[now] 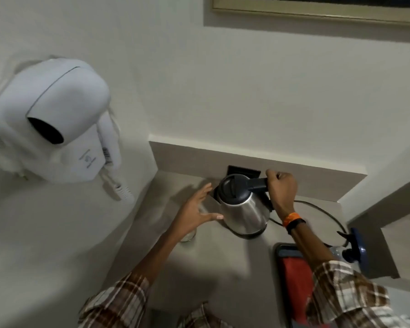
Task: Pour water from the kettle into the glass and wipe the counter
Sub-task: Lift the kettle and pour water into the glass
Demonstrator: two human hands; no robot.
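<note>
A steel kettle (245,210) with a black lid and handle stands on its base on the grey counter (223,263). My right hand (281,188) is closed around the kettle's handle. My left hand (197,211) hovers open just left of the kettle, fingers spread, thumb near its body. A clear glass (189,236) stands on the counter under my left wrist, mostly hidden by it.
A white wall-mounted hair dryer (55,129) hangs at the left. A black cord (322,209) runs right from the kettle. A tray with a red cloth (294,273) lies at the front right, beside a water bottle with a dark blue cap (355,249). A black socket plate (244,171) sits behind the kettle.
</note>
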